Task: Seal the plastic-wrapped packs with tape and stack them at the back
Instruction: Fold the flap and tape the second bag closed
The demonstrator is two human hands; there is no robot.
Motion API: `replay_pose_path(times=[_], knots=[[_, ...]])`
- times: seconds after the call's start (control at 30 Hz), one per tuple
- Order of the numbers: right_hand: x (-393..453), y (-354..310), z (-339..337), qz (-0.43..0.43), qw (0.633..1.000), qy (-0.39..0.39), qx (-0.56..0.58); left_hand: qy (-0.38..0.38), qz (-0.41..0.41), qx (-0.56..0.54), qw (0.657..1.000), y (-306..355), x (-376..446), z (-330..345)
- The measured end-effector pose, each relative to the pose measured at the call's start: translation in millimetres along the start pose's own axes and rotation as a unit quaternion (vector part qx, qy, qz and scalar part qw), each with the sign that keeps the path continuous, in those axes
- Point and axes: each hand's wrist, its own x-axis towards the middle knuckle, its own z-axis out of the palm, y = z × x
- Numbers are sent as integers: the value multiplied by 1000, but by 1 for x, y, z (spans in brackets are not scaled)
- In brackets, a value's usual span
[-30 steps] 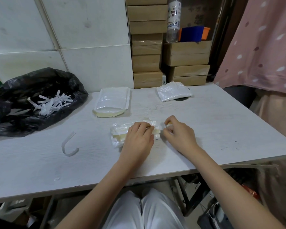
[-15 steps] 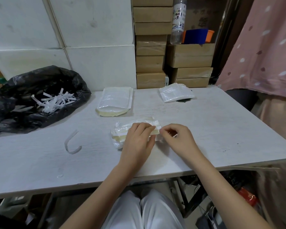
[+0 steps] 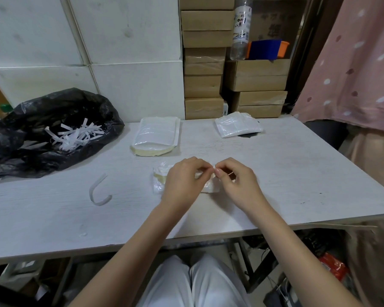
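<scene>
Since a moment ago both hands have lifted off the pack, the left no longer pressed flat on it; seen from the head camera, my left hand (image 3: 183, 181) and right hand (image 3: 235, 181) now meet fingertip to fingertip just above the pack (image 3: 161, 177), which lies on the table (image 3: 297, 173) in front of me, mostly hidden beneath them; the fingers of both hands are curled and pinching something small and pale between them, most likely a tape end or its backing, though it is too small to be sure; two other packs sit toward the back, a stack (image 3: 156, 136) left of centre and a single one (image 3: 237, 127) to its right; a curled strip (image 3: 99, 192) lies on the table to my left, near the black bag (image 3: 53, 129) of white shreds. To do this well, I judge I should peel slowly, keep the tape taut, lay it across the wrap's loose fold, and rub it down flat; creases would leave the seal open. As for writing, the bottle (image 3: 241, 29) on the cardboard boxes (image 3: 205, 63) carries printed characters, too blurred to read.
</scene>
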Motion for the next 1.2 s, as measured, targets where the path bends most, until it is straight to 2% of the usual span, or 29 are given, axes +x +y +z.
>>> replay_pose_path(times=[0.17,0.37,0.53,0.67,0.87,1.2], knots=[[5,0,-3,-70,992,-37,-94,-74,3,43,996,2,11,-13],[12,3,-4,-95,987,-49,-120,-101,3,75,992,6,17,-18],[14,2,-4,-106,987,-50,-112,-95,2,126,987,10,20,-15],[13,6,-3,-77,994,-45,-58,-87,-8,141,986,11,21,-13],[13,7,-1,-29,999,-37,-9,-101,-29,103,989,4,20,-18],[15,7,-2,-49,998,-49,-12,-109,-47,82,990,1,24,-20]])
